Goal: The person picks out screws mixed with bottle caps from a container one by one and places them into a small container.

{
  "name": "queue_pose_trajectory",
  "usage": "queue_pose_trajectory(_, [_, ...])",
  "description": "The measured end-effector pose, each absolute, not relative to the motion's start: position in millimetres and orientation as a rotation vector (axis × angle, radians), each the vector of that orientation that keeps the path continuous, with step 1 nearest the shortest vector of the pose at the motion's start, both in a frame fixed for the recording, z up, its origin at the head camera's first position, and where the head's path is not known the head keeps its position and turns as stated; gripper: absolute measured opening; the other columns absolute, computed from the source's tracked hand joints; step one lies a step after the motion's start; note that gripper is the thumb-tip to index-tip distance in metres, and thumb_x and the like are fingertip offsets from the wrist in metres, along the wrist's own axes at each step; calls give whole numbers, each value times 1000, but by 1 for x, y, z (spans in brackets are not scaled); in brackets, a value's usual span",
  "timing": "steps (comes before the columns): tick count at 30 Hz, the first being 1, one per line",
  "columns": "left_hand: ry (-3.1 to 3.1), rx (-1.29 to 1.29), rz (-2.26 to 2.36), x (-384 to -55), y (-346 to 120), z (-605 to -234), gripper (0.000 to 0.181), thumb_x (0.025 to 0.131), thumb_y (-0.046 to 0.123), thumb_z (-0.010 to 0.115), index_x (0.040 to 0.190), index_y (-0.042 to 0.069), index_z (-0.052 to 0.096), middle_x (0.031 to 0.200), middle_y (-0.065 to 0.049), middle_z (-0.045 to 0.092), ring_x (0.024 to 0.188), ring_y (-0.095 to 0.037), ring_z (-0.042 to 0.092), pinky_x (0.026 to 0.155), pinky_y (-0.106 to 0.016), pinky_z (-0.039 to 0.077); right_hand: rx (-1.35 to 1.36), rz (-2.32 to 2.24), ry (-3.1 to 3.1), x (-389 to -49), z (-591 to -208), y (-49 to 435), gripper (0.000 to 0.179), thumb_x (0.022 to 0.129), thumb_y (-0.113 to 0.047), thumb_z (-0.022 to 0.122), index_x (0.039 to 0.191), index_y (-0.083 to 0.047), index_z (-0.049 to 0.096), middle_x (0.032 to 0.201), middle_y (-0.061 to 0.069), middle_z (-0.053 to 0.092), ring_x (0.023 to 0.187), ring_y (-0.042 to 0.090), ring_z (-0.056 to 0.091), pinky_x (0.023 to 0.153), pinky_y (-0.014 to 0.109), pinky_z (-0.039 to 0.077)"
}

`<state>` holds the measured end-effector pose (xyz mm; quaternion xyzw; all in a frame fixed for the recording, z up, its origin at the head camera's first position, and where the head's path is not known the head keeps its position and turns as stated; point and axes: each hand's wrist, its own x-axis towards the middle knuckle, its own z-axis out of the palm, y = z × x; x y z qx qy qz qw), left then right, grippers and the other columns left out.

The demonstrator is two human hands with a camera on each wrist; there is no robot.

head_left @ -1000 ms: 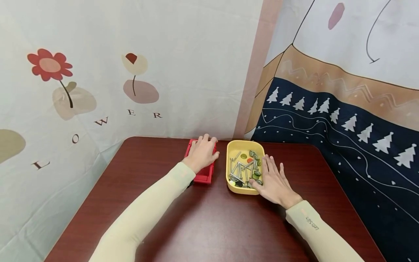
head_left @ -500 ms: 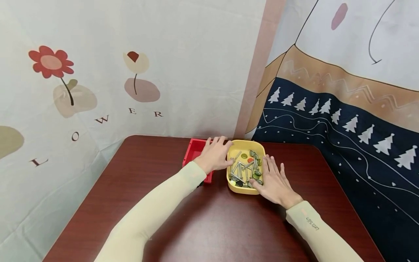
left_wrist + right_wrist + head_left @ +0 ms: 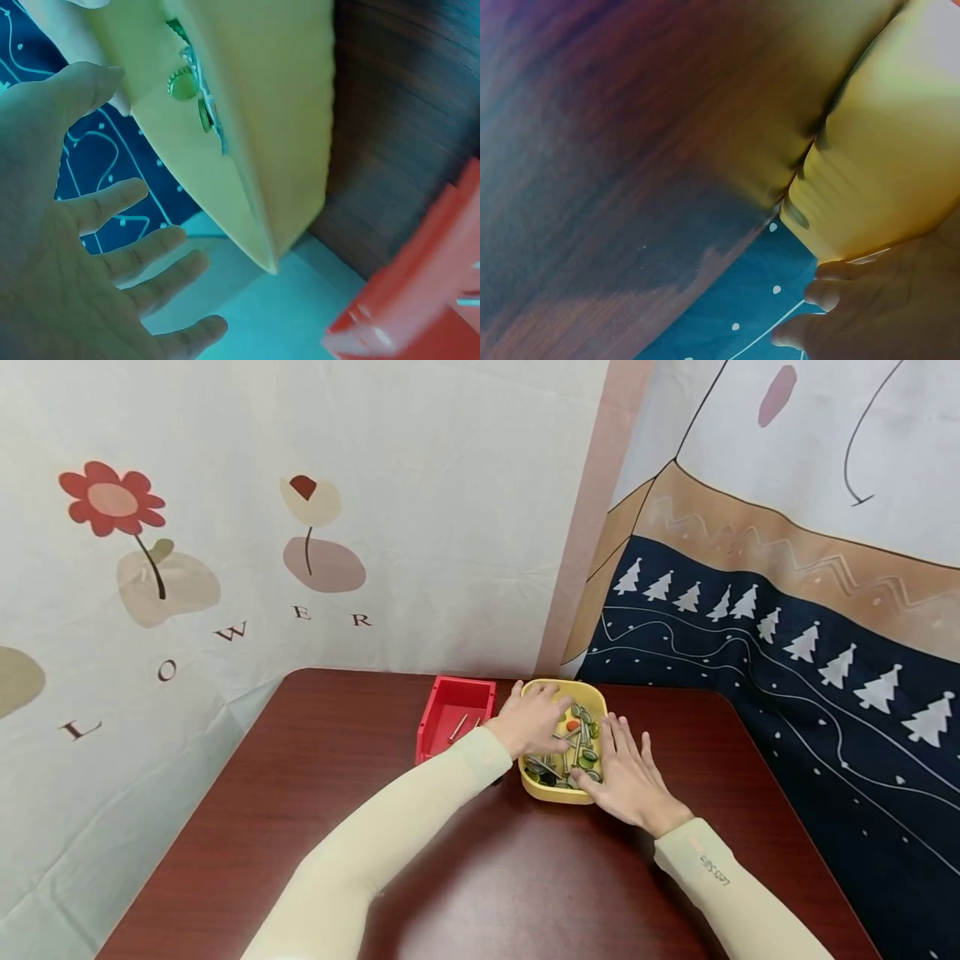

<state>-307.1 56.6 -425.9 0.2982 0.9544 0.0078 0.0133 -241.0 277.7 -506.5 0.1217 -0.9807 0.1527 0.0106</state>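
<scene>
A yellow bin (image 3: 558, 795) holds long silvery screws (image 3: 566, 765) and several bottle caps (image 3: 589, 757), mostly green. My left hand (image 3: 528, 720) hovers over its left side, hiding part of the contents. In the left wrist view, that hand's fingers are spread apart with nothing between them, and a crimped green bottle cap (image 3: 182, 84) shows inside the bin. Straight fingers of my right hand (image 3: 633, 781) lie along the bin's right rim, the thumb reaching over the near corner. In the right wrist view, the right hand (image 3: 892, 307) is against the bin's outer wall (image 3: 900, 172).
Left of the yellow bin stands a red box (image 3: 432, 714) with a couple of screws (image 3: 457, 728) inside; my left forearm covers its near corner. Both containers are at the far side of the dark wooden table (image 3: 337, 735), close to the hanging cloth (image 3: 450, 568).
My left hand has moved right, from above the red box to over the yellow bin, uncovering screws in the red box. The right hand keeps its place on the yellow bin's rim.
</scene>
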Motion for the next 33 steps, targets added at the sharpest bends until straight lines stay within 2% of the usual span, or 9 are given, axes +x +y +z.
queue_pose_trajectory(6, [2938, 939, -71, -311, 81, -429, 81, 107, 62, 77, 175, 26, 53, 179, -8, 55, 163, -31, 56, 137, -62, 45, 375, 478, -3066, -242, -506, 279, 111, 111, -63, 64, 184, 4, 14, 196, 27, 8, 183, 52, 5, 141, 84, 3])
queue_pose_trajectory(13, [2923, 851, -206, -341, 116, -464, 77, 101, 66, 80, 168, 34, 61, 164, 0, 66, 145, -23, 67, 115, -52, 64, 362, 504, -3070, -242, -506, 281, 113, 111, -64, 64, 185, 2, 11, 196, 26, 7, 183, 51, 3, 142, 83, 2])
queue_pose_trajectory(19, [2856, 757, -230, -350, 134, -478, 69, 99, 60, 88, 161, 35, 69, 158, 3, 70, 141, -19, 68, 115, -43, 64, 378, 496, -3085, -241, -507, 279, 113, 111, -63, 66, 185, 1, 11, 196, 26, 9, 183, 52, 5, 142, 83, 2])
queue_pose_trajectory(21, [2848, 738, -216, -356, 139, -487, 65, 99, 55, 89, 158, 34, 71, 158, 5, 72, 141, -19, 70, 117, -43, 63, 381, 501, -3086, -241, -506, 278, 112, 110, -61, 67, 185, 2, 11, 196, 26, 8, 183, 52, 5, 142, 83, 2])
queue_pose_trajectory(25, [2831, 739, -167, -367, 144, -500, 59, 99, 46, 91, 155, 34, 74, 155, 9, 75, 135, -13, 74, 115, -43, 64, 383, 495, -3083, -241, -503, 278, 112, 110, -58, 68, 185, 2, 12, 196, 26, 8, 183, 52, 5, 142, 83, 2])
queue_pose_trajectory(30, [2785, 724, -186, -377, 152, -512, 62, 99, 41, 93, 157, 34, 73, 156, 10, 75, 130, -8, 75, 105, -42, 68, 387, 465, -3073, -239, -503, 277, 111, 109, -58, 68, 184, 3, 14, 195, 27, 11, 182, 53, 9, 141, 84, 6])
queue_pose_trajectory(33, [2776, 702, -209, -380, 156, -518, 59, 98, 39, 95, 153, 32, 76, 149, 8, 78, 120, -8, 77, 95, -41, 70, 389, 483, -3072, -238, -504, 276, 111, 109, -59, 68, 184, 3, 15, 195, 27, 12, 182, 53, 9, 141, 84, 5])
